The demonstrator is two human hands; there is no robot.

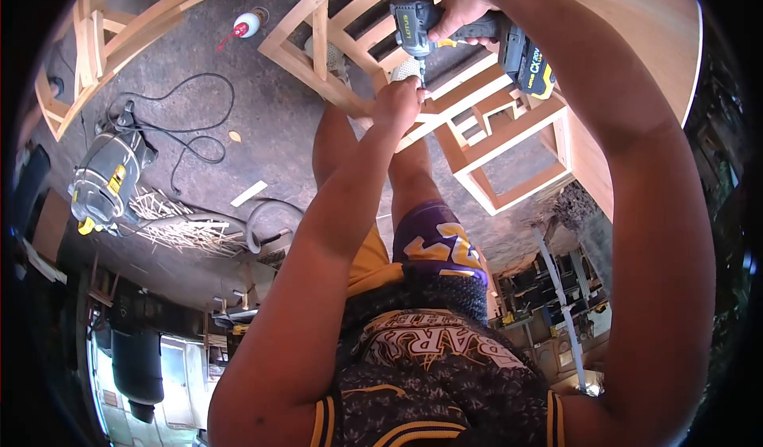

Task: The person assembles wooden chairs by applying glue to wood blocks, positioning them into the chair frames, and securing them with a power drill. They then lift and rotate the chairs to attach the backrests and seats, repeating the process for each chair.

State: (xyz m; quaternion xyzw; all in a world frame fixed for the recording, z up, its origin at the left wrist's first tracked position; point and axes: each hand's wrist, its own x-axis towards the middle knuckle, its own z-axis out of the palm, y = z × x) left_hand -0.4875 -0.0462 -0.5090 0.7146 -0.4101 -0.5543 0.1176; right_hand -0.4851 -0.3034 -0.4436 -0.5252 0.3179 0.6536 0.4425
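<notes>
My right hand [462, 10] is wrapped around the handle of a cordless drill [413, 27] marked LOTUS, with a yellow and black battery [531, 69] on its base. The drill points down toward a wooden frame [455, 97] made of pale slats. Beside the tip of the bit, my left hand [401, 101] is closed in a pinch at the frame's edge. Whatever its fingers hold, if anything, is too small to make out.
A large plywood panel [628, 26] stands at the right. On the left lie a curved wooden frame [151, 18], a glue bottle [246, 24], a vacuum cleaner [107, 181] with its cord and hose, and a pile of thin wood strips [187, 224].
</notes>
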